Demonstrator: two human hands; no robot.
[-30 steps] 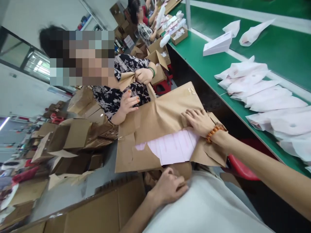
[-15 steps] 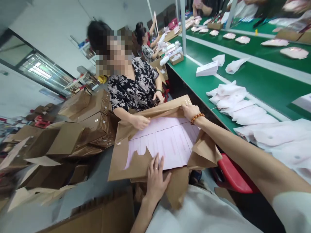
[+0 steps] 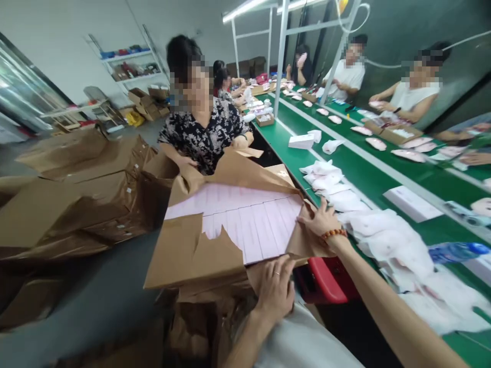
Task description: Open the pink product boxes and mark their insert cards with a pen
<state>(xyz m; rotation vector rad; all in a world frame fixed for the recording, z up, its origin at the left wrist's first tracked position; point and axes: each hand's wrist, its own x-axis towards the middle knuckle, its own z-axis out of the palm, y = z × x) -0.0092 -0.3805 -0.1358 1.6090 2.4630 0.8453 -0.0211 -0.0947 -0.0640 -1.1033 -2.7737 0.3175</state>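
Note:
A brown cardboard carton (image 3: pixel 172 255) with torn, crumpled flaps stands in front of me. Rows of slim pale pink boxes (image 3: pixel 257 225) fill its top. My left hand (image 3: pixel 274 289) lies on the near flap at the carton's front edge, fingers bent over it and holding nothing I can see. At the right corner, my right hand (image 3: pixel 320 222) has its fingers apart and touches the folded right flap (image 3: pixel 309 240). Across from me, a co-worker in a floral shirt (image 3: pixel 209 133) has both hands at the far flap (image 3: pixel 245 171), which leans over the back row.
A long green worktable (image 3: pixel 368 179) runs along the right, bearing white-wrapped pieces (image 3: pixel 399 245), a white box (image 3: pixel 412 202) and a plastic bottle (image 3: pixel 456 252). Beneath its edge is a red stool (image 3: pixel 326 281). Large brown cartons (image 3: pixel 76 194) stand at left. Several people sit along the table.
My right hand has left the far flap for the right corner. My left hand has slid from the pink boxes to the near edge. The co-worker's hands are now at the far flap.

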